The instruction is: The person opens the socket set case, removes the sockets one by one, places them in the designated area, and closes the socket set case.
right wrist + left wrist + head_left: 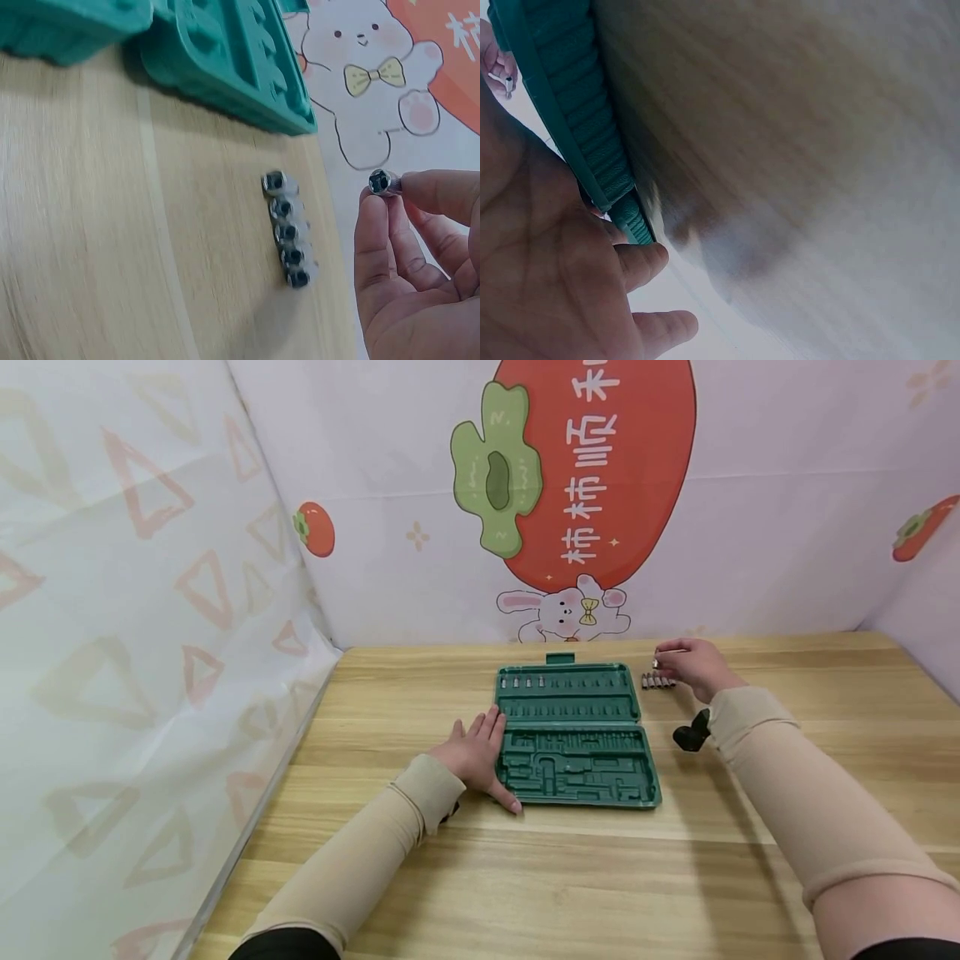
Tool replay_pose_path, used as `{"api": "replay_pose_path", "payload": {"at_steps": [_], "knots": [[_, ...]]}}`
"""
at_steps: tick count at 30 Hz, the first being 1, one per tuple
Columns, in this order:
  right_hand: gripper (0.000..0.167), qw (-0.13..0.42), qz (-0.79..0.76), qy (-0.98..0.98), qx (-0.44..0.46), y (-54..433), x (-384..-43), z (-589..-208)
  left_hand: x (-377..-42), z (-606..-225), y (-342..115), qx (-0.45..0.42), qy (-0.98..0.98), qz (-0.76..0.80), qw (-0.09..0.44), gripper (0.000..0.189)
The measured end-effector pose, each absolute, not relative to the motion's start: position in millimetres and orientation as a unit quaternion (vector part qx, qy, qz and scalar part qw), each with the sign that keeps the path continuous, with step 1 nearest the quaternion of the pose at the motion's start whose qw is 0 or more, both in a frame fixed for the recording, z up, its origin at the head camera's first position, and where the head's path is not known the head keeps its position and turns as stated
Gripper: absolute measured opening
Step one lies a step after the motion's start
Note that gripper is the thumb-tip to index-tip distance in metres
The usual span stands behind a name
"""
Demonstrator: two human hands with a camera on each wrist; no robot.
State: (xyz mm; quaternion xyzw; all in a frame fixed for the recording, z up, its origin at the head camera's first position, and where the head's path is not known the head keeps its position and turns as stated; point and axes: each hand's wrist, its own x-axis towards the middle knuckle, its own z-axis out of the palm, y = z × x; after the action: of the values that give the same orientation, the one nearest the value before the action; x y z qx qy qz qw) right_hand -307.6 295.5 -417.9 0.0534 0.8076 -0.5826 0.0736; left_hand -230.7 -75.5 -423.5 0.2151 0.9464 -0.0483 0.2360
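Note:
A green plastic tool case [573, 724] lies unfolded on the table, its moulded slots facing up. Several small metal sockets [528, 682] stand in the left part of its top row. My left hand [474, 758] rests against the case's left side, fingers spread and thumb at the front corner. In the left wrist view the palm lies beside the ribbed case wall [574, 97]. Right of the case, my right hand [697, 667] pinches one socket [380, 181] between thumb and fingertips, its square hole showing. Just below that hand several more sockets [288, 232] stand in a short row.
The wooden table [570, 885] runs back to a printed cloth backdrop [390, 577], with a white patterned sheet [150, 635] along its left side. A black wrist-worn piece [692, 732] hangs by the right cuff, low over the table.

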Motion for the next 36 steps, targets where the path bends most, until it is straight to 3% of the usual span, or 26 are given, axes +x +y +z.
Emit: {"api": "replay_pose_path", "payload": {"at_steps": [15,36], "knots": [[0.044,0.092,-0.54,0.834,0.074,329,-304,-434,-231,-423,-78,0.215,0.945,-0.047,0.241,0.147],[0.041,0.079,-0.417,0.902,0.075,326,-308,-442,-232,-424,-77,0.217,0.946,-0.052,0.236,0.149]]}}
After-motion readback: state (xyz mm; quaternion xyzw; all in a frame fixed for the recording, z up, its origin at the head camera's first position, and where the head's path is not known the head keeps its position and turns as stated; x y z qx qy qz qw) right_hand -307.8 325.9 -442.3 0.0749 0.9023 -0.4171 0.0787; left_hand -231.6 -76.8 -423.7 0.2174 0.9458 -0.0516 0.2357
